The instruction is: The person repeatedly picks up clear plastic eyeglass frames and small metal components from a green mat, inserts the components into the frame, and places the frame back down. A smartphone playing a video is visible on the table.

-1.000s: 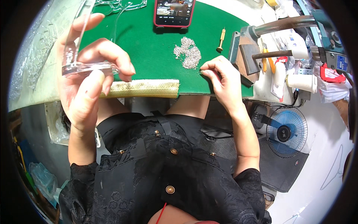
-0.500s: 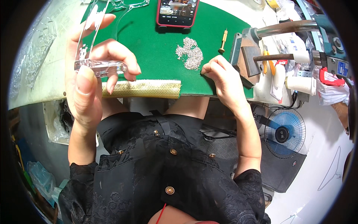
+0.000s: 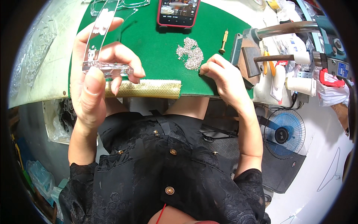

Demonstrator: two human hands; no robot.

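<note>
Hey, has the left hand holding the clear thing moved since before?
Yes: the left hand has moved right, judged against the gold mesh roll.

Glossy clear plastic frame (image 3: pixel 116 70), matt green cloth-like mat (image 3: pixel 156 52).

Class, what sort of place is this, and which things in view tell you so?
Probably a small workshop: a pile of tiny silvery pieces and a slim gold-coloured screwdriver lie on a green work surface, beside a heavy press-like machine.

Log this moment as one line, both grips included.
left grip: holding clear piece | right grip: beside silvery pile, anything held unclear | nearby: gold mesh roll, gold-coloured tool, phone
</note>
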